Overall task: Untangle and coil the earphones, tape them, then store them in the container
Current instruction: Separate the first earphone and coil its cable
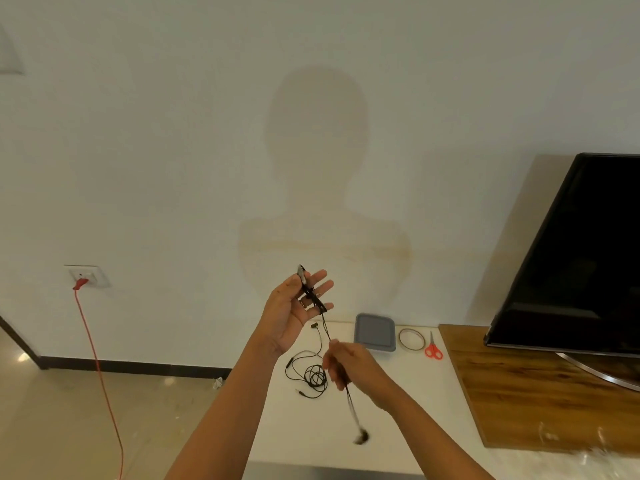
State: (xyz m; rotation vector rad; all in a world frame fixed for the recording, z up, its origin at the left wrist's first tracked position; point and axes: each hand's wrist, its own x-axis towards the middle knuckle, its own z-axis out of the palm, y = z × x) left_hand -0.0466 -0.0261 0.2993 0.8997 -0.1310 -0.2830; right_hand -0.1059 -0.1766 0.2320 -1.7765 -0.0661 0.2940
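My left hand [299, 308] is raised above the white table [398, 424], fingers spread, with black earphone cord [313, 296] wound in loops across its fingers. From those loops the cord runs down to my right hand [349, 367], which pinches it. The cord's loose end with the earbuds [361, 437] dangles blurred below that hand. A second pair of black earphones [313, 375] lies tangled on the table under my hands. A grey container [375, 332] sits at the table's back edge. Beside it lie a ring of tape [411, 338] and red-handled scissors [433, 348].
A black TV [575, 258] stands on a wooden board [533, 393] at the right. A red cable [100, 375] hangs from a wall socket [86, 275] at the left, down to the tiled floor.
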